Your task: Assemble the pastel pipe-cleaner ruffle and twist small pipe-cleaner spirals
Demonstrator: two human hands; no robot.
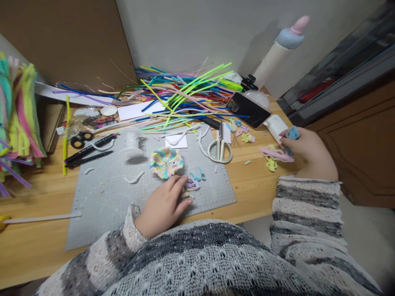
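My left hand (166,201) rests palm down on the grey cutting mat (105,213), thumb apart from the fingers. Beside its fingertips lie short purple pipe cleaner pieces (193,185) and blue ones (201,173). Just beyond it sits a ruffled pastel pipe cleaner flower (166,163) with a shiny centre. Over at the right edge of the table, my right hand (311,152) is closed on a bent blue pipe cleaner piece (292,132). Under that hand are a pink pipe cleaner loop (276,153) and a yellow piece (271,164).
Scissors (220,148) lie at the mat's upper right, and a spool of clear line (132,148) stands left of the flower. Loose pipe cleaners (185,94) pile along the wall. A phone (249,109), black pens (89,152) and bundled pipe cleaners (23,115) are around.
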